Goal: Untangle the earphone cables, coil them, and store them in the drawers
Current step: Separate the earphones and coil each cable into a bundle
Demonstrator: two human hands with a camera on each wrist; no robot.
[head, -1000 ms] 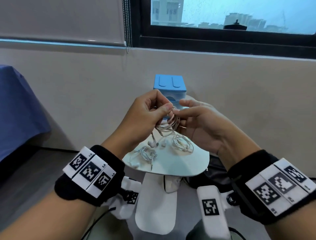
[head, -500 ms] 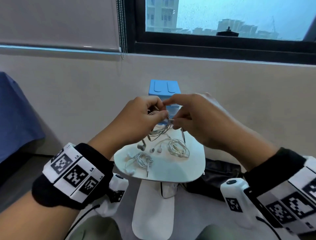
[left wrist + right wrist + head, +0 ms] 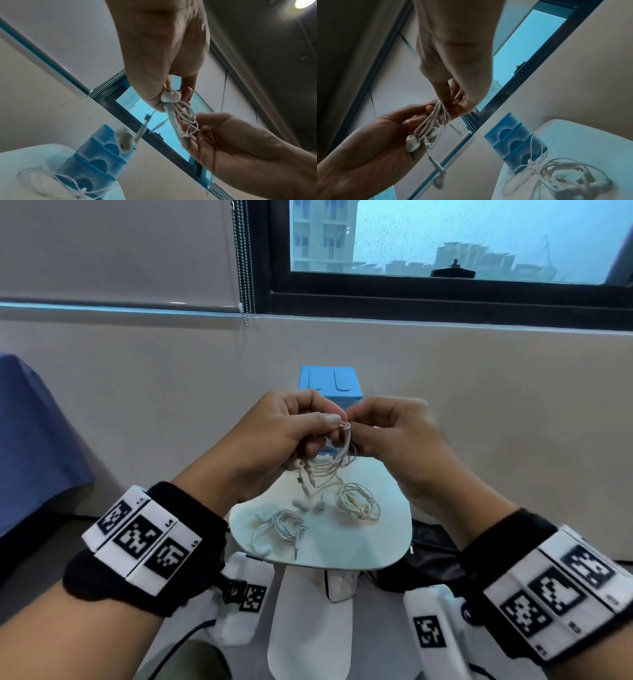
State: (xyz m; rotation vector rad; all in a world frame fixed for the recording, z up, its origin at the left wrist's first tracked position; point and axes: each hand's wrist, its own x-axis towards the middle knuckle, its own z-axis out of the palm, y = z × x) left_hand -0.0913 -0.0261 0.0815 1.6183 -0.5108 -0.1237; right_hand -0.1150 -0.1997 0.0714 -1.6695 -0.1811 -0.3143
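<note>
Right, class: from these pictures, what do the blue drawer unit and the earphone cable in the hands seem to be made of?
Blue drawer unit: probably moulded plastic, semi-translucent and glossy; light glints on its ribbed edges and scalloped fronts.

Earphone cable: seemingly a thin rubbery plastic sheath, pale and matte; it bends into soft loops between the left hand and the right hand. Its earbud looks like hard, smooth white plastic.

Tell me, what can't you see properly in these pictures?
- Blue drawer unit: in the head view both hands cover its drawer fronts.
- What is inside the drawers: tinted fronts hide it in the wrist views.
- Held earphone cable: the left hand and right hand hide where it is pinched.
- Table: its base is cut off below.
</note>
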